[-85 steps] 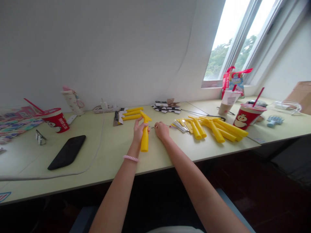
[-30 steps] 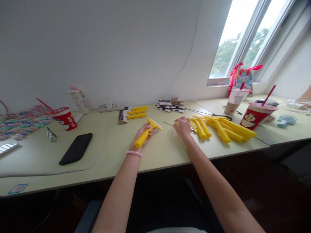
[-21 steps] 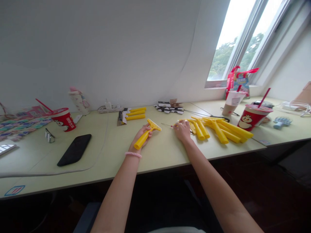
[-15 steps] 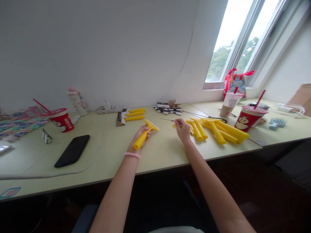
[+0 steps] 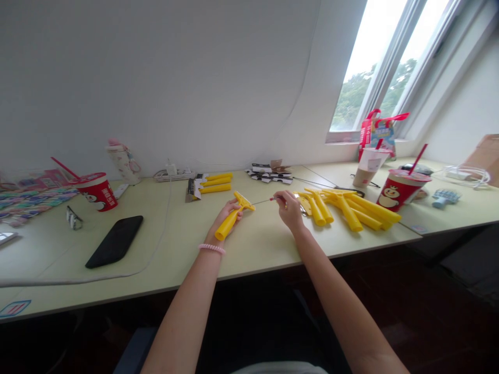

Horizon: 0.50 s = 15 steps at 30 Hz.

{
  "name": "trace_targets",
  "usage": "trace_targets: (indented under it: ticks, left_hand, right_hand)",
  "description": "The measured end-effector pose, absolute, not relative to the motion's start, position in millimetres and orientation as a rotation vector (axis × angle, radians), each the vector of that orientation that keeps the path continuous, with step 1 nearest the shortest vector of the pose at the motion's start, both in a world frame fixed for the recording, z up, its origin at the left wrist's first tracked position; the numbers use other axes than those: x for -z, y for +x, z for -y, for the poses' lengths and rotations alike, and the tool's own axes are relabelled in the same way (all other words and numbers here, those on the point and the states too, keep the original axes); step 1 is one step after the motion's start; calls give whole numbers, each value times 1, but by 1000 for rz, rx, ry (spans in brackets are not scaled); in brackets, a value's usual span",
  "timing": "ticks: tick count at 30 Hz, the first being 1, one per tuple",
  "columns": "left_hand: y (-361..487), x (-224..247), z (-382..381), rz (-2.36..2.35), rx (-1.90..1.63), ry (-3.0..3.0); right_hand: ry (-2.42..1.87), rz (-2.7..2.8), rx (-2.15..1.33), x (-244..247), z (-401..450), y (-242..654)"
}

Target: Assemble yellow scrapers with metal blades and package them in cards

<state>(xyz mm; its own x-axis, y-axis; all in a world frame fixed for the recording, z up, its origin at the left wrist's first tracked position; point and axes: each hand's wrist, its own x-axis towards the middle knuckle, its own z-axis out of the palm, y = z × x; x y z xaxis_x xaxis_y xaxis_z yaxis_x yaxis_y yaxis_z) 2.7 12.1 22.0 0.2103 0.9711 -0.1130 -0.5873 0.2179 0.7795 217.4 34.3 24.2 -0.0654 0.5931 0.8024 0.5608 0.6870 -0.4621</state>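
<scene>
The left hand [image 5: 227,221] is gripping a yellow plastic scraper [image 5: 228,226], while the right hand [image 5: 290,210] is pinching a thin metal pin [image 5: 262,201] just beside the scraper's head. Both hands are working over the desk [image 5: 265,234], near a heap of yellow scrapers [image 5: 343,213].

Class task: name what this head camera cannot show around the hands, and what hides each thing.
Head view:
The right hand hides the thin red-tipped wire's end.
The left hand hides the yellow scraper's grip.
The right edge cuts off the cardboard box.
The printed cards are too small to read.
</scene>
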Motion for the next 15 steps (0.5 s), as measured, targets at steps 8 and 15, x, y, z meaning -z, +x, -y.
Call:
trace_targets:
  ticks: [8, 15]
  left_hand:
    - [2, -22, -13, -695, -1210, 683]
    - [2, -22, -14, -680, -1167, 712]
  right_hand:
    - [-971, 1741, -65, -24, -33, 217]
    - [-933, 1756, -70, -23, -35, 217]
